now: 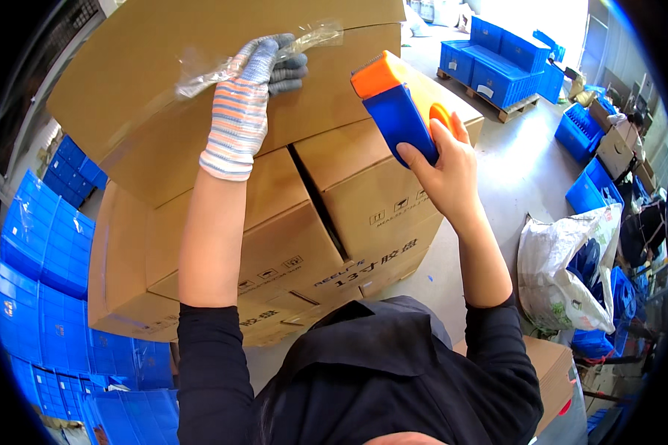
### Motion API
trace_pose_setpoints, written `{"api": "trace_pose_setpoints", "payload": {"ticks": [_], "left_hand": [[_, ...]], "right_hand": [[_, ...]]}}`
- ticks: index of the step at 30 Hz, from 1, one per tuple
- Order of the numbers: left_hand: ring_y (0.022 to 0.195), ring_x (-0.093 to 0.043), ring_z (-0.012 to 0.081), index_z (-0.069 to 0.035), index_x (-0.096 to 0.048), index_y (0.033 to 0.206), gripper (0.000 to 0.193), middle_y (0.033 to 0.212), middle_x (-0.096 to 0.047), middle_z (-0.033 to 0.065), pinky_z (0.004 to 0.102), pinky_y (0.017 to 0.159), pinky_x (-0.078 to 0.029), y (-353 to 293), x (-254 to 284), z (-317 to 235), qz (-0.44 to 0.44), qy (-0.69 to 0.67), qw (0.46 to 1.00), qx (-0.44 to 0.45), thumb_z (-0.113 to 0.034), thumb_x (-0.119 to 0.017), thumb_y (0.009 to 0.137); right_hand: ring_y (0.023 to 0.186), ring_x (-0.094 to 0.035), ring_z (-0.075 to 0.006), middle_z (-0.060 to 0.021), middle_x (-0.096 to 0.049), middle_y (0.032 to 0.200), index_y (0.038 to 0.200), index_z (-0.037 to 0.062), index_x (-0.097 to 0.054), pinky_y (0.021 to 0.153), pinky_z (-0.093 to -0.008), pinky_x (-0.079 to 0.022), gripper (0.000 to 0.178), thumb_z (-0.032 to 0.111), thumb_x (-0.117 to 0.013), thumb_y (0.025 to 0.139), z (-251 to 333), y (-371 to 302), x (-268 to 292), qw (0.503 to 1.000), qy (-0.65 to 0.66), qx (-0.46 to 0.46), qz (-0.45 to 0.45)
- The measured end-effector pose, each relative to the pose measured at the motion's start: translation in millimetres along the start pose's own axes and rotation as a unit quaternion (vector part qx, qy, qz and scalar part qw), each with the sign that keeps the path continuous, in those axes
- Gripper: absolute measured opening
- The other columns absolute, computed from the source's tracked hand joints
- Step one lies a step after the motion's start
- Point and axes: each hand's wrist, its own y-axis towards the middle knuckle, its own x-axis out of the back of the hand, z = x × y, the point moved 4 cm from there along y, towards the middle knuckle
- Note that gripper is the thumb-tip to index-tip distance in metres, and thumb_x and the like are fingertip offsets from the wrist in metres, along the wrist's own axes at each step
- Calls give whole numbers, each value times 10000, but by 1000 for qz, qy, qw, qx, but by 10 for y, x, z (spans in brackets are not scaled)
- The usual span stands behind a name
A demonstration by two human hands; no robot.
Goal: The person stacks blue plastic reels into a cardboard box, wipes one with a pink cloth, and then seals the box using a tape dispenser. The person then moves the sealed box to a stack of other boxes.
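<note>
My left hand [251,104], in a striped knit glove, is at the raised flap of a large cardboard box [193,44]. Its bent fingers close on a crumpled strip of clear tape [315,35] that trails out on both sides of the hand. In my bare right hand [449,167] is a blue and orange tape dispenser [401,111], gripped by its lower part with the orange, toothed end pointing up and left. It is held above the boxes, to the right of the flap. The gloved fingertips partly hide the tape.
More closed cardboard boxes [378,178] stand side by side beneath my arms. Blue plastic crates [44,289] are stacked at left, and others [505,74] sit on a pallet at far right. A white woven sack [549,259] stands at right, near another cardboard box [549,371].
</note>
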Motion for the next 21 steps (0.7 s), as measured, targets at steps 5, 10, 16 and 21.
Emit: {"api": "trace_pose_setpoints", "payload": {"ticks": [5, 10, 16, 21], "left_hand": [[880, -649, 170, -8, -617, 1129, 372, 975, -675, 112, 289, 800, -521, 163, -4, -226, 44, 126, 991, -24, -320, -575, 932], [974, -610, 308, -64, -615, 1168, 407, 1068, -647, 180, 396, 901, -470, 356, -344, -841, 182, 400, 896, -71, -183, -676, 784], [855, -631, 266, -49, -657, 968, 198, 947, -660, 98, 341, 795, -508, 558, -622, -859, 326, 582, 614, -422, -173, -546, 861], [886, -627, 253, -71, -658, 944, 198, 980, -650, 83, 340, 805, -506, 428, -682, -858, 340, 631, 506, -479, -174, -520, 845]], "right_hand": [[862, -640, -170, -103, -635, 989, 1219, -27, -511, 755, -271, -515, 464, 282, -633, 896, 417, -208, -407, 792, 571, -168, 138], [1046, -597, -193, -67, -603, 1183, 1257, 52, -493, 950, -386, -437, 484, 357, -620, 903, 907, -125, -1153, 535, 822, -181, 73], [1262, -438, -263, -47, -555, 1260, 1362, 156, -379, 1116, -578, -198, 585, 420, -604, 891, 1316, 129, -1619, 367, 918, -142, 44], [1235, -455, -268, -46, -533, 1273, 1331, 147, -404, 1079, -559, -300, 505, 402, -559, 923, 1438, 422, -1572, 312, 940, -136, 7]]}}
